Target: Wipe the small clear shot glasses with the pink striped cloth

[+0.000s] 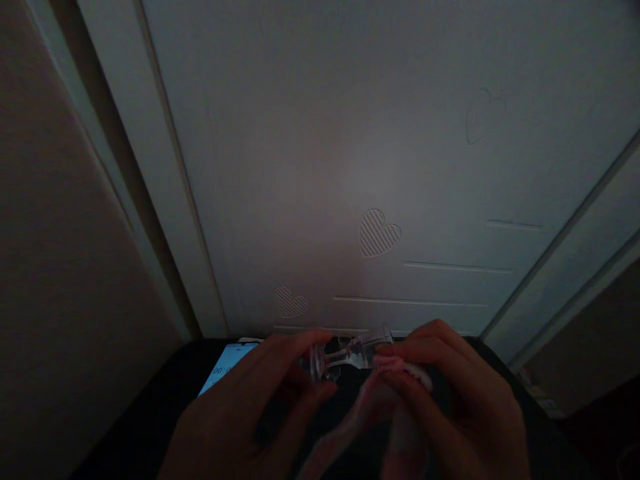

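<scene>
The scene is dim. My left hand (250, 407) pinches the base of a small clear glass (345, 355) that lies on its side between both hands. My right hand (460, 393) is closed on a pinkish-white cloth (400, 373) pressed against the other end of the glass; more of the cloth hangs down between my hands. Both hands are low in the frame above a dark surface (160, 400).
A lit phone screen (227, 365) lies on the dark surface just left of my left hand. Behind stands a pale door (380, 167) with embossed hearts and lines. A beige wall (55, 267) fills the left side.
</scene>
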Tool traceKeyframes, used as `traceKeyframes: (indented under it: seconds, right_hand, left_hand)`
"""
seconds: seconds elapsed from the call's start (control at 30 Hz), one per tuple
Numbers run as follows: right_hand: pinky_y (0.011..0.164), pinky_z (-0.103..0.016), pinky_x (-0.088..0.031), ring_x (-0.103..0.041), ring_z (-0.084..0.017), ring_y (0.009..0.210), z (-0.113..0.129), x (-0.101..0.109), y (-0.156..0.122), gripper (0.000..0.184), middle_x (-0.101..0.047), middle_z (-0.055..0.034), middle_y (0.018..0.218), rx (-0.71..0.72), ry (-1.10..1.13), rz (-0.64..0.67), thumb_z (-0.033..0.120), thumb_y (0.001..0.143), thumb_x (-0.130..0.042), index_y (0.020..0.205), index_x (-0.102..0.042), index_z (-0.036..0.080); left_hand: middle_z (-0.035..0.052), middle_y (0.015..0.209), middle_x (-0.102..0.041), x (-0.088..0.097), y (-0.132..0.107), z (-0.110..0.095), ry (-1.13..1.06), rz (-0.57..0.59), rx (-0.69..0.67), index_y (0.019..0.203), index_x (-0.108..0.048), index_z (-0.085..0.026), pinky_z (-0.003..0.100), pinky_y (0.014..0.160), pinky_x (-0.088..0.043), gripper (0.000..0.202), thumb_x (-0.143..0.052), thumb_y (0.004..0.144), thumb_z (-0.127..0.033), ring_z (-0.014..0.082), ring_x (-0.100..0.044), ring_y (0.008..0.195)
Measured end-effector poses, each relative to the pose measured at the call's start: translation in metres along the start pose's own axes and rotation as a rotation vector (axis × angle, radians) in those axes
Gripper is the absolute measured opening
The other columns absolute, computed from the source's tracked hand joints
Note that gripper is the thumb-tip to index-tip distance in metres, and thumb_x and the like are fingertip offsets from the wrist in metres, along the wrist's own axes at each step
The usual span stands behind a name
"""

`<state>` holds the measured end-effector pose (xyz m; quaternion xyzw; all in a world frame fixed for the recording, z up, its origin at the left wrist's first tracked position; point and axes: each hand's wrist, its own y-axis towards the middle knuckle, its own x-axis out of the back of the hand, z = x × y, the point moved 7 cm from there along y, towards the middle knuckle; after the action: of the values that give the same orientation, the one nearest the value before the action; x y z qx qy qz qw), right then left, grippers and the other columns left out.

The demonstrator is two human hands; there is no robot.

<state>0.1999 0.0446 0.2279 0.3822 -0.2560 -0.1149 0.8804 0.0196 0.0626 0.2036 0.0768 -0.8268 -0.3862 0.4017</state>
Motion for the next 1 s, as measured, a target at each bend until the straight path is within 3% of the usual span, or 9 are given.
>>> traceKeyframes:
  seconds: [0.3,1.0]
  right_hand:
    - [0.051,-0.017,-0.047,-0.059,-0.01,0.062,-0.0013,-0.0004,-0.0001,0.012,-0.061,0.002,0.071,0.009,0.003,0.021,0.013,0.075,-0.062,0.079,-0.067,0.023]
    - [0.052,-0.018,-0.048,-0.06,-0.011,0.063,0.0026,-0.0004,0.0002,0.011,-0.062,0.0014,0.071,0.028,-0.023,0.015,0.014,0.075,-0.062,0.079,-0.068,0.023]
  left_hand:
    - [-0.0069,0.081,-0.071,-0.0047,0.0006,0.002,-0.034,0.028,0.042,0.106,-0.055,-0.033,0.016,0.059,-0.056,0.029,-0.06,0.078,-0.039,0.0107,-0.067,0.057]
    - [-0.0069,0.083,-0.071,-0.0019,-0.0007,0.0016,0.014,0.013,0.018,0.106,-0.055,-0.032,0.013,0.056,-0.055,0.03,-0.06,0.078,-0.04,0.0101,-0.068,0.06]
